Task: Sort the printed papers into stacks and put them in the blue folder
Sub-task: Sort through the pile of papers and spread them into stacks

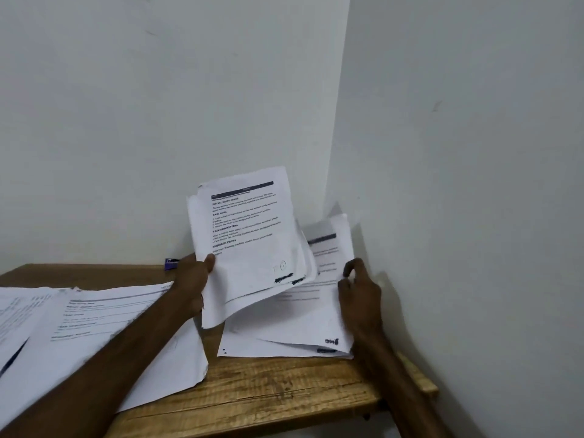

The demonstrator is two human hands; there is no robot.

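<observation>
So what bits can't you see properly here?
Head view:
- Small blue object at the wooden table's back: hidden behind the left hand gripping a white printed sheaf.
- White printed papers at left: cut by the frame edge.
- Right hand: blurred, grip on the right paper pile unclear.

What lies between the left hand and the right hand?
In the head view, the sheaf of printed papers gripped by the left hand hangs there, above a paper pile on the table beside the right hand.

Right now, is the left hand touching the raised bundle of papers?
Touching. The head view shows the left hand pinching the raised bundle, thumb pressed on its lower left edge.
</observation>
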